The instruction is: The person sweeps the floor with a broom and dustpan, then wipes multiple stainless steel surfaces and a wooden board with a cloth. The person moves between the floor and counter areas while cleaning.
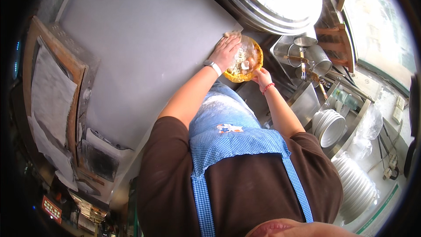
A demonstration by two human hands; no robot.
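My left hand (225, 52), with a watch on its wrist, lies over a beige cloth (233, 34) at the edge of the grey tabletop (138, 39). Most of the cloth is hidden under the fingers. My right hand (262, 77), with a red bead bracelet, grips the near rim of a round yellow bin (260, 54). Its mouth is held just off the table edge, close to my left hand. A clear plastic bag seems to line the bin. Inside it are eggshells (245, 65) and pale scraps.
A large lidded metal pot (273, 3) stands beyond the table corner. Metal cups with handles (317, 61) sit to the right, above stacked white bowls (329, 128) and plates (355, 187). A wooden-framed box (82, 72) stands on the table's left side.
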